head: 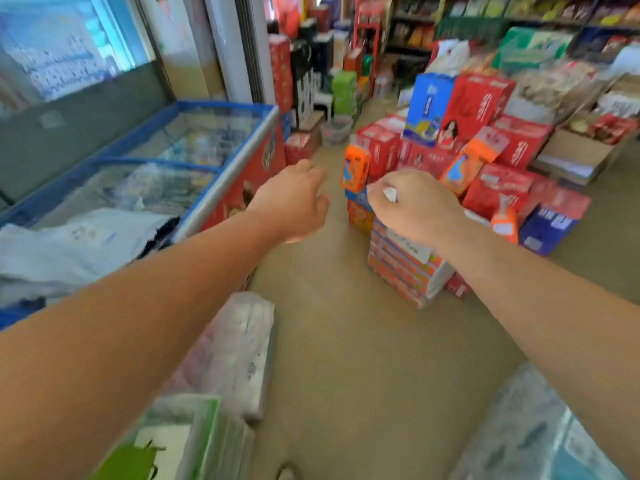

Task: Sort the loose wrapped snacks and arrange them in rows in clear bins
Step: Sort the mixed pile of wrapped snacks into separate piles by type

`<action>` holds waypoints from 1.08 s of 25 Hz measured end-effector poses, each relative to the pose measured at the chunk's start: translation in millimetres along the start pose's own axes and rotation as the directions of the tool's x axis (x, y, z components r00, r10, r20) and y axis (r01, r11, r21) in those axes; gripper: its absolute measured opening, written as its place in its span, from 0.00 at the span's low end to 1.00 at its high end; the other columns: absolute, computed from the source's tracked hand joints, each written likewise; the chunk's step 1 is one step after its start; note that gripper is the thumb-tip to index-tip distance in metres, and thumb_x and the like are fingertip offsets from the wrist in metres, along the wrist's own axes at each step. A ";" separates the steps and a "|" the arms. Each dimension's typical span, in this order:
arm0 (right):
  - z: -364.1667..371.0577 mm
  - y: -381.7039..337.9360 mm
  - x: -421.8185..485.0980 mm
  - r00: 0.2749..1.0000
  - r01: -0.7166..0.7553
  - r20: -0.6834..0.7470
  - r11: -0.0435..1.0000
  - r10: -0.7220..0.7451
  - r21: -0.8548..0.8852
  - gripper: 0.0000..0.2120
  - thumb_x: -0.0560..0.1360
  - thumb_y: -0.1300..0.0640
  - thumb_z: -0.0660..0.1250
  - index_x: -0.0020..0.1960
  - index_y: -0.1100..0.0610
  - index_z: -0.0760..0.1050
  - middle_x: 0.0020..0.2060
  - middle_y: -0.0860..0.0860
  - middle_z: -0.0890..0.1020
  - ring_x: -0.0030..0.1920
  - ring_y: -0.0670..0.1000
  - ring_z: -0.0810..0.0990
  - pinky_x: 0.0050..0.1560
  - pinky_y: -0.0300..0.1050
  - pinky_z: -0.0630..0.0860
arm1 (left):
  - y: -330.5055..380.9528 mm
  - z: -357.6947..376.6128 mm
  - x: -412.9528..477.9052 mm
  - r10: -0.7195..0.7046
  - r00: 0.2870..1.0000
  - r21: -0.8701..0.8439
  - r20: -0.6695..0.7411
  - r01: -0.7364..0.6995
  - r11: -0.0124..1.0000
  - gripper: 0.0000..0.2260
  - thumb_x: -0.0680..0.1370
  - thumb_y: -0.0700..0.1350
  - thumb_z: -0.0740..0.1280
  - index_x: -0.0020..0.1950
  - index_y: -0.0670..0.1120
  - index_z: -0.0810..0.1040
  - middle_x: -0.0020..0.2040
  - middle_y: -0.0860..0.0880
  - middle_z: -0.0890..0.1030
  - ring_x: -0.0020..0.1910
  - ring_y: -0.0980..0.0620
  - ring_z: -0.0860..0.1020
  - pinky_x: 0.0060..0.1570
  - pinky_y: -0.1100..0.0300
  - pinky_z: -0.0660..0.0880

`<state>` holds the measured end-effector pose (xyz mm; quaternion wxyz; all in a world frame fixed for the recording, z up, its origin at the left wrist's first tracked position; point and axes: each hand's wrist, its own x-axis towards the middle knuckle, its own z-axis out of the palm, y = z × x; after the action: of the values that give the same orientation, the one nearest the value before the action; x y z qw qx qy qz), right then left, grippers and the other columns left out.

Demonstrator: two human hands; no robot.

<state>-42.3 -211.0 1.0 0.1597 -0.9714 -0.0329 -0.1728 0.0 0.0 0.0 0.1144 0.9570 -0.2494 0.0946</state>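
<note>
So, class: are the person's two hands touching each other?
Apart. The head view shows a strip of bare floor and an orange box between the left hand and the right hand.

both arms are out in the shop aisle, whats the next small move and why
Probably lower the gaze and hands toward the clear bin at lower right. The right hand is closed around something small and white, the left hand looks open and empty, and no loose snacks lie within reach ahead.
</note>
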 end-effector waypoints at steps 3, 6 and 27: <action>85.5 25.5 -9.0 0.975 -0.081 0.214 0.994 0.063 0.077 0.18 0.80 0.42 0.59 0.39 0.53 0.67 0.37 0.50 0.74 0.44 0.57 0.78 0.44 0.51 0.74 | -17.1 83.8 -24.2 -0.086 0.977 -0.105 0.193 0.108 0.989 0.24 0.82 0.51 0.60 0.76 0.43 0.70 0.71 0.41 0.74 0.69 0.40 0.73 0.68 0.51 0.71; 158.2 42.4 -4.1 0.906 -0.192 0.393 0.980 0.160 0.044 0.21 0.80 0.38 0.56 0.50 0.55 0.75 0.44 0.52 0.78 0.50 0.56 0.80 0.49 0.49 0.75 | -37.5 143.0 -32.8 -0.174 0.887 -0.045 0.427 0.213 0.976 0.23 0.86 0.51 0.57 0.80 0.49 0.63 0.77 0.48 0.69 0.69 0.44 0.74 0.58 0.55 0.71; 351.6 186.8 421.7 0.730 -0.354 0.629 0.935 0.266 0.016 0.29 0.77 0.28 0.46 0.37 0.51 0.66 0.40 0.55 0.77 0.51 0.61 0.81 0.49 0.52 0.75 | -259.8 311.7 402.0 -0.307 0.792 -0.180 0.528 0.457 0.871 0.24 0.85 0.52 0.58 0.80 0.45 0.63 0.77 0.44 0.68 0.73 0.43 0.70 0.72 0.52 0.67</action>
<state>489.9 -271.1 -221.5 0.2317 -0.9523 0.0680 0.1863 513.1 -45.4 -246.8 0.2086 0.9516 -0.0803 -0.2112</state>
